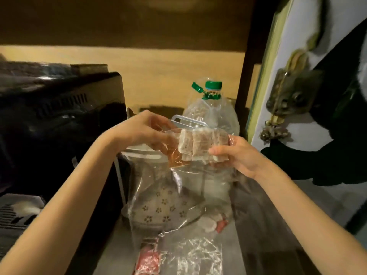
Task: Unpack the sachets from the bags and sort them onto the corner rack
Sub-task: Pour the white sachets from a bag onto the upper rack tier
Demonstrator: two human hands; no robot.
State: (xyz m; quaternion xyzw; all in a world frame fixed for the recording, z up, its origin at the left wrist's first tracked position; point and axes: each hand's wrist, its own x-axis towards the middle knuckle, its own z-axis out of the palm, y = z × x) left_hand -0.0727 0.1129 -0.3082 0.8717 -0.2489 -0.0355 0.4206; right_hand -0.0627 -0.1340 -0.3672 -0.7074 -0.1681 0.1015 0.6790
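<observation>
A bundle of several brownish sachets (200,142) sits inside a clear plastic bag (178,187) held up between both hands. My left hand (147,130) grips the bag's left side, fingers partly inside the plastic. My right hand (236,153) clasps the sachets from the right through the plastic. The bag hangs down in front of the white wire corner rack (184,121). Red and white sachets (148,259) lie on the counter near the front, with another red and white packet (216,225) behind them.
A black appliance (59,108) stands at the left. A clear bottle with a green cap (213,90) is behind the rack. A patterned bowl (158,209) lies under the bag. An empty clear bag (198,257) lies on the counter. A white door (297,66) is at the right.
</observation>
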